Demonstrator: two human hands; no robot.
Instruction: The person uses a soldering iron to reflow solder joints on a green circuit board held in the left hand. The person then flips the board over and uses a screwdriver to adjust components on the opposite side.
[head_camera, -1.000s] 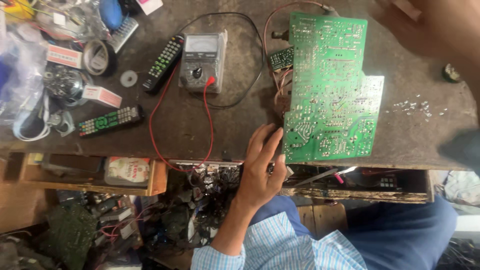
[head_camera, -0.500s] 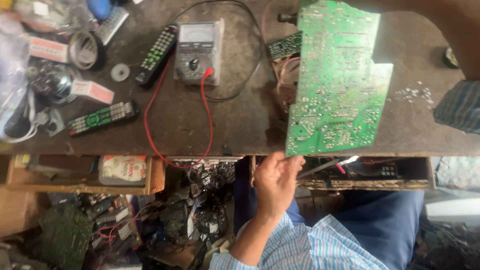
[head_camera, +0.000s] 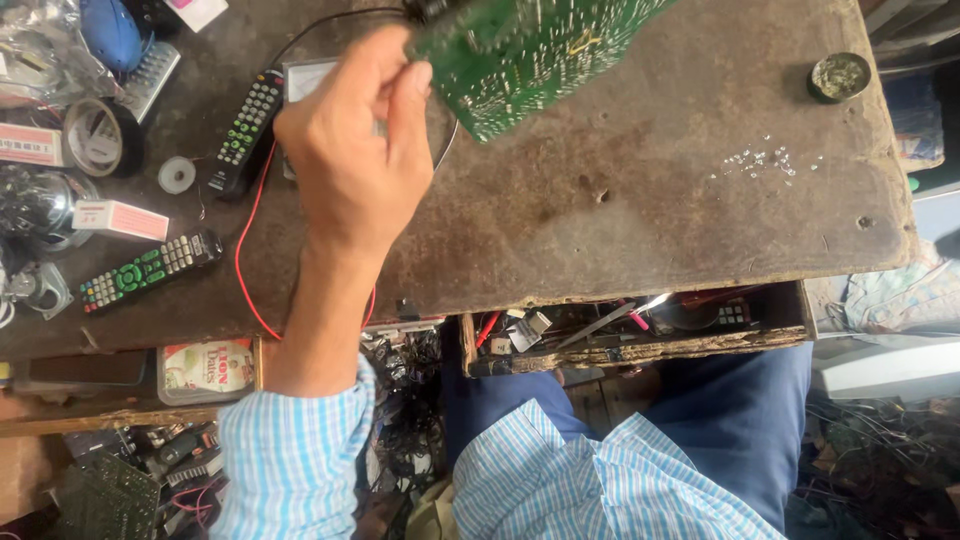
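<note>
Up near the top of the view, the left hand (head_camera: 352, 150) pinches the lower corner of a green circuit board (head_camera: 530, 50) between thumb and fingertips, holding it tilted above the worn wooden table (head_camera: 650, 210). Just left of the hand lie a black remote (head_camera: 245, 130), a red wire (head_camera: 245, 250) and a second remote (head_camera: 150, 270); the right hand is out of sight.

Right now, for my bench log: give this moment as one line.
left hand: raised, gripping green circuit board edge | right hand: out of view | board: lifted above wooden table
</note>
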